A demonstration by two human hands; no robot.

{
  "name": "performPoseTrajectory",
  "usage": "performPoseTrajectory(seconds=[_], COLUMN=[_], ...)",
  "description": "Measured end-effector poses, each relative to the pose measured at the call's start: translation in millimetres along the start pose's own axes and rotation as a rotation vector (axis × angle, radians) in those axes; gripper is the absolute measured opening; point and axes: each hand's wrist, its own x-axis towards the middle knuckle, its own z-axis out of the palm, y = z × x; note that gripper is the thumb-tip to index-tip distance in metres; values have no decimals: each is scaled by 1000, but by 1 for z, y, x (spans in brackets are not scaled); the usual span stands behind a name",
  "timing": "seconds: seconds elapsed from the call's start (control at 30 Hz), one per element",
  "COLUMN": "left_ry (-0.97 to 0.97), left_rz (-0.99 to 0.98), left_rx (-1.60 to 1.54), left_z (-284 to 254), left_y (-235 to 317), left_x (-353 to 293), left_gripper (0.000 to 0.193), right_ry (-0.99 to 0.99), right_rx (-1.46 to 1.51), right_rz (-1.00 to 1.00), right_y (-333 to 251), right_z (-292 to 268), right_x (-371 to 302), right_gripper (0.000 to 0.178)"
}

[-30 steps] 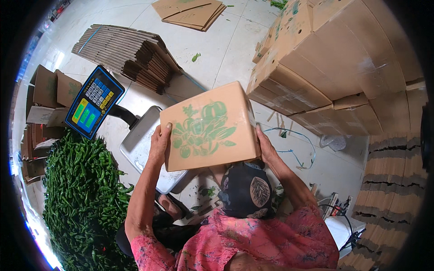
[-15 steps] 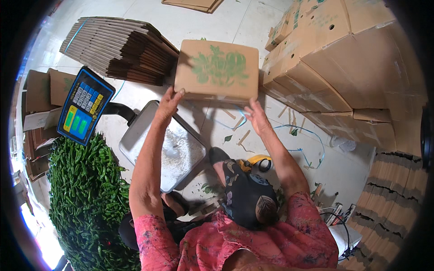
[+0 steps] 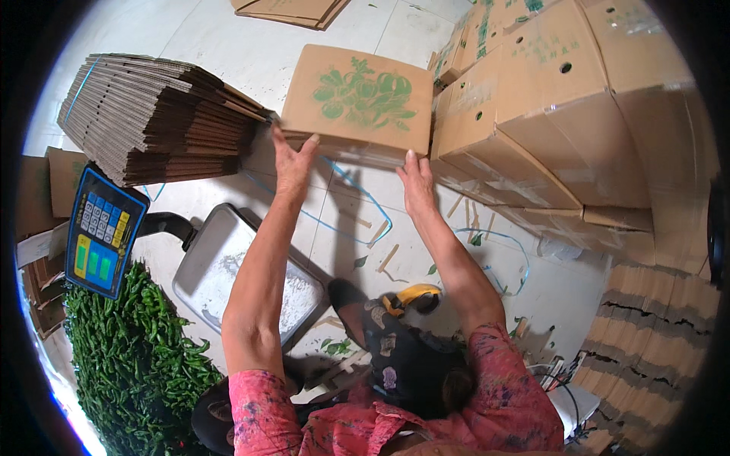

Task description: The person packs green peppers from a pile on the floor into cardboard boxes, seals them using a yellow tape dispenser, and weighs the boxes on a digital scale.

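A closed cardboard box with a green vegetable print on its top is in front of me, its right end close to the stacked boxes. My left hand grips its near left corner, thumb on the near edge and the other fingers at the left side. At the near right corner my right hand holds the box, fingers up against its near face. Part of the fingers is hidden behind the cardboard. Below my left forearm lies the metal pan of a weighing scale, with white residue on it.
A tied bundle of flattened cardboard lies far left. The scale's keypad display rises above a heap of green peppers. Stacked cartons stand on the right. A yellow tape dispenser and blue strapping lie on the floor.
Both my hands and the box have moved forward and slightly left in the picture, closer to the stacked cartons. My view has shifted too.
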Motion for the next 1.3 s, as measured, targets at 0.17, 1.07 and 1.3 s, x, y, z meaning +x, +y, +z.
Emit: performPoseTrajectory(seconds=[0.17,1.07,1.3], left_ry=[-76,146,185], left_rz=[-24,940,868], left_rx=[-37,1083,1594], left_z=[43,-111,-148], left_y=[16,216,256], left_x=[37,-95,-40], left_gripper=[109,44,56], right_ry=[143,-498,-320], right_rx=[-63,-403,-882], right_rz=[109,-599,-1188], right_y=[-23,-143,-167], right_z=[44,257,311], right_x=[19,-60,-54], right_gripper=[78,36,16])
